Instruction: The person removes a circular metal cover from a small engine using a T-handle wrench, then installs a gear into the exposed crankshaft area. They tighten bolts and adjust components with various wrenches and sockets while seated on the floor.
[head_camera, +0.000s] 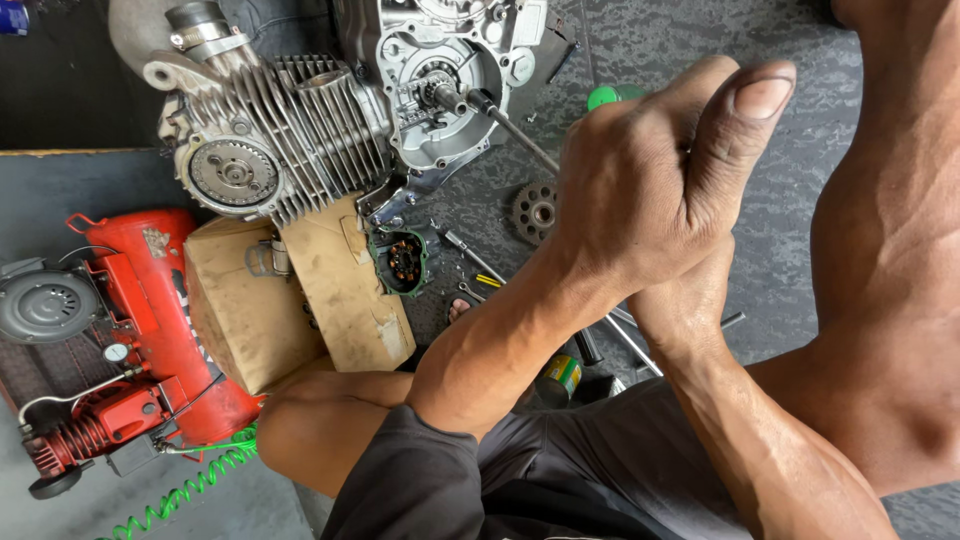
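Dark mottled floor mat (700, 40). Your left hand (640, 180) is fisted round the green-handled driver (520, 125), right hand (700, 290) clasped beneath; tip sits in the engine (330, 110) crankcase, upper centre.

On the mottled grey floor (660, 40) before me: a toothed gear (534, 211), loose wrenches (475, 262), a red air compressor (120, 340) and the cardboard box (300, 300) propping the engine (330, 110).
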